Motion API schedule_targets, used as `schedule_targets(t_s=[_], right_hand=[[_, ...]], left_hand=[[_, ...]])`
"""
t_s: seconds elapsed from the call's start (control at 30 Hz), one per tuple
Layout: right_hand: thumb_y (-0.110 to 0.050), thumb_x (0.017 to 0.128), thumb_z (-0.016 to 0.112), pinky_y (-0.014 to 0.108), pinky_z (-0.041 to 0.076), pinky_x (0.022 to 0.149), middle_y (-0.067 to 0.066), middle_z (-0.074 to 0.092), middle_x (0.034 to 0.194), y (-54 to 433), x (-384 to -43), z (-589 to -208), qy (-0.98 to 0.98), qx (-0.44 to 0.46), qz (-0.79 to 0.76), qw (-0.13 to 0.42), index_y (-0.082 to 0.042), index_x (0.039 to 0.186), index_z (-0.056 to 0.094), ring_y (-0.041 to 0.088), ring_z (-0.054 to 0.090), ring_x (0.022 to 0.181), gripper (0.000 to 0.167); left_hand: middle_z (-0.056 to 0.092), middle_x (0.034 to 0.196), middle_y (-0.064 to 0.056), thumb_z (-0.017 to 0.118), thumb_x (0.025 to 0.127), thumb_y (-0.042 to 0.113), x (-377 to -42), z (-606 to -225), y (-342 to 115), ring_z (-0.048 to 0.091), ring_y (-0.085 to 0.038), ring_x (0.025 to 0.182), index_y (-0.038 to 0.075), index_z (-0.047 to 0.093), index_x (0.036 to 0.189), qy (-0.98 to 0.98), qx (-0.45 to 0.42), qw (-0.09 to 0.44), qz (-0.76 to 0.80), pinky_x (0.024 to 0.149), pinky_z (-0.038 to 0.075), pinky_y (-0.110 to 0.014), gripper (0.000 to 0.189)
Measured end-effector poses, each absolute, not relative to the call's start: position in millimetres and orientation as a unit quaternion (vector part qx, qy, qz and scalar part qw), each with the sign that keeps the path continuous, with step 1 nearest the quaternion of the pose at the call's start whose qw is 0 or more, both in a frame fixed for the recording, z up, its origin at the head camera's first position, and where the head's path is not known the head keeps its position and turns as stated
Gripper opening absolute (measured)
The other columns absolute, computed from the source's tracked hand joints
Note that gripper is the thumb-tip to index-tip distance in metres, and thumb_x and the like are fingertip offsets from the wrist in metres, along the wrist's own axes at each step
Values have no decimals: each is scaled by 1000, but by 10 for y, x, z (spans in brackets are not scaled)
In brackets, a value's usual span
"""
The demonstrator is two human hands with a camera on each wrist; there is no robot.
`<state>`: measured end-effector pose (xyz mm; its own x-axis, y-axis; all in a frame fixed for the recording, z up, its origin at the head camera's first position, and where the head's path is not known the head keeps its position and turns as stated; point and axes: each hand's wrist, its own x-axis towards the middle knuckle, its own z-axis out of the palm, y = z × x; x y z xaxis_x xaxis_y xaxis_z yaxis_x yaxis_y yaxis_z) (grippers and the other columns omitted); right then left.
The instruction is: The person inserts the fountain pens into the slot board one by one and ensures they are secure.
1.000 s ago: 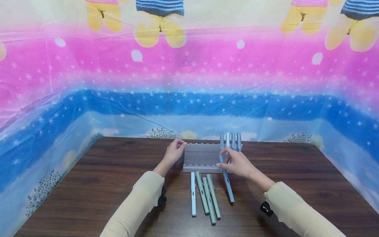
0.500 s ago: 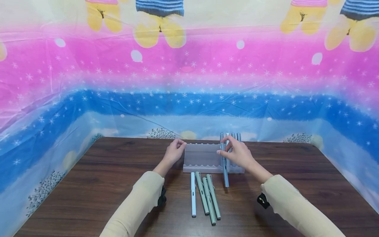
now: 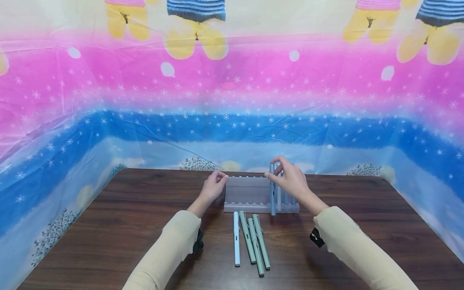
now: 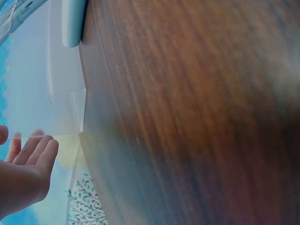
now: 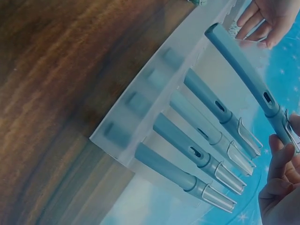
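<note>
A clear pen rack (image 3: 248,191) with notched ledges stands on the table. My left hand (image 3: 214,186) pinches its upper left corner; the left wrist view shows that hand (image 4: 33,161) at the panel's edge. My right hand (image 3: 291,177) pinches a blue-grey fountain pen (image 5: 243,70) near its cap and clip. This pen is nearly upright in front of the rack, its lower end close over the front ledge. Just right of it, several blue pens (image 5: 180,140) sit side by side in the notches, partly hidden behind my right hand in the head view.
In front of the rack lie a pale blue pen (image 3: 237,238) and three green pens (image 3: 256,243), close together and slightly slanted. The dark wooden table (image 3: 145,217) has a patterned cloth (image 3: 232,125) hanging behind it and around its sides.
My right hand has moved up and away from me, raising the blue-grey pen from the tabletop area to the rack and turning it more upright. My left hand has stayed at the rack's corner.
</note>
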<state>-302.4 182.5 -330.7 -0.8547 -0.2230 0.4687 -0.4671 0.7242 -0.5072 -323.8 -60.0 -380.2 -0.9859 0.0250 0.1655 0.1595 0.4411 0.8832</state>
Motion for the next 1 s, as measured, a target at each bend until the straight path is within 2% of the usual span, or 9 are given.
schedule_targets(t_s=[0.2, 0.4, 0.67, 1.0], right_hand=[[-26, 80, 65, 30, 36, 38, -3, 59, 73, 1793, -3064, -3284, -907, 186, 312, 214, -15, 108, 50, 12, 47, 44, 34], [-31, 81, 64, 29, 33, 35, -3, 58, 74, 1761, -3100, -3268, -906, 177, 302, 239, -16, 109, 49, 13, 43, 40, 35], [-32, 80, 64, 29, 30, 34, -2, 57, 73, 1715, -3154, -3294, -896, 182, 290, 282, -14, 110, 50, 12, 39, 39, 37], [-26, 81, 65, 28, 27, 32, -4, 57, 71, 1633, -3166, -3386, -880, 205, 284, 322, -14, 110, 49, 10, 35, 37, 35]], left_hand=[[56, 106, -17, 47, 92, 20, -3238, -3804, -594, 50, -31, 104, 2, 52, 100, -846, -52, 64, -527, 87, 39, -42, 21], [57, 104, -16, 48, 91, 21, -3241, -3804, -592, 51, -30, 101, 2, 52, 99, -847, -52, 65, -525, 85, 40, -41, 21], [58, 102, -16, 48, 91, 21, -3249, -3809, -596, 52, -29, 99, 3, 52, 99, -848, -50, 65, -524, 84, 40, -41, 20], [56, 103, -16, 47, 91, 20, -3241, -3805, -601, 51, -30, 100, 2, 52, 99, -846, -50, 62, -528, 85, 40, -41, 20]])
